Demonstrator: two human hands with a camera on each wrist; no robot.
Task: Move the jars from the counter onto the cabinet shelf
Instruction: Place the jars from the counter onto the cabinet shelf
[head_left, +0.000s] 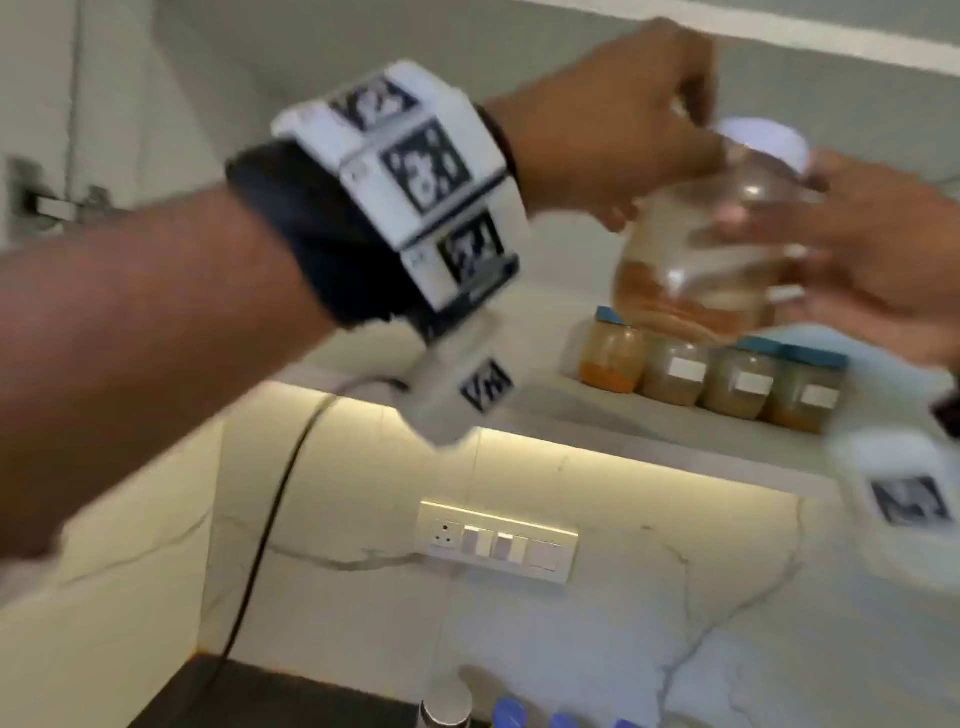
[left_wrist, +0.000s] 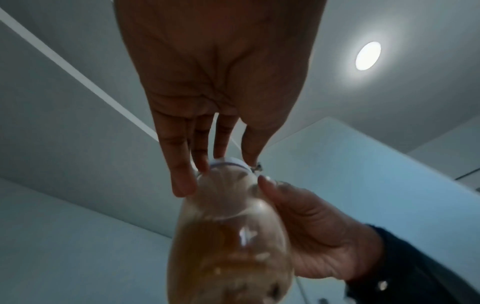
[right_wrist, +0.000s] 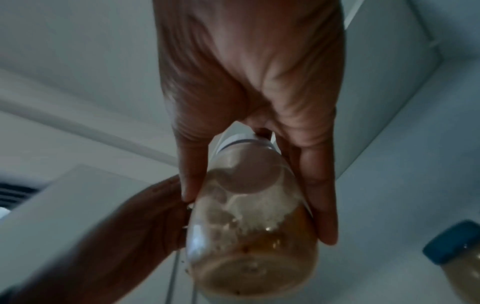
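Step in hand: carrying a clear jar (head_left: 696, 260) up to the cabinet shelf (head_left: 623, 441); it is in the air, above and in front of the jars already standing there.
Jar: round-bodied, see-through, with a white lid (head_left: 763, 143) and a layer of orange-brown powder in the bottom; it tilts, lid leaning to the right and away in the head view.
Left hand (head_left: 613, 130): reaches over from the left, fingers (left_wrist: 182, 174) straight and touching the jar's neck and shoulder just under the lid; the thumb comes round at the other side of the neck. It looks like a light steadying hold, not a full wrap.
Right hand (head_left: 878, 260): cups the jar's body from the right, fingers (right_wrist: 324, 205) lying along the glass and the thumb down the opposite side, so the jar sits clasped between them and this hand seems to bear the weight.
On the shelf: four smaller jars (head_left: 711, 374) with teal lids and white labels stand in a row, touching or nearly so, just below the carried jar.
On the counter: blue lids (head_left: 511, 714) show at the bottom edge of the head view, so more jars probably wait.
Also there: a switch plate (head_left: 496, 540) on the marble wall beneath the lit shelf underside.
Next move calls for: righting the jar, bringing it down onto bare shelf, probably left of the row, without knocking the row, then loosening both hands.
Sharpness: the head view is blurred, so fine contact is uncertain.
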